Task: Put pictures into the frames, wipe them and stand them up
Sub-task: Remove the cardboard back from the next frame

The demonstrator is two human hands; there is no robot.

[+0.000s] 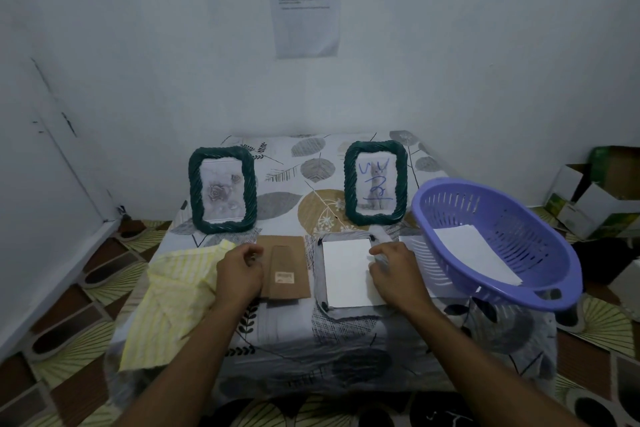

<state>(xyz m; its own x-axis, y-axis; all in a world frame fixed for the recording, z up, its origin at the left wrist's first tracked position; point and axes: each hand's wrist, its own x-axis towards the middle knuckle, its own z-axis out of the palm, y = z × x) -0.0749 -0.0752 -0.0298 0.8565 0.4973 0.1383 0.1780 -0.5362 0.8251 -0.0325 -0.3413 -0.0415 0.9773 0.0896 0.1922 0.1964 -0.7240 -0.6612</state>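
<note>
Two dark green woven frames stand upright at the back of the table: one with a rose picture point(222, 189) on the left, one with a cat picture and blue scribbles point(375, 184) on the right. A third frame point(320, 274) lies face down in front of me with a white picture point(346, 272) laid in its back. My right hand point(393, 270) touches the right edge of that frame and picture, fingers curled. A brown backing board with its stand point(285, 269) lies to the left. My left hand point(239, 270) rests at the board's left edge, fingers loosely curled.
A yellow striped cloth point(173, 291) lies at the table's left edge. A purple plastic basket point(502, 215) holding a white sheet stands at the right. The table point(287, 333) wears a leaf-print cover. Cardboard boxes point(588, 198) sit on the floor at the right.
</note>
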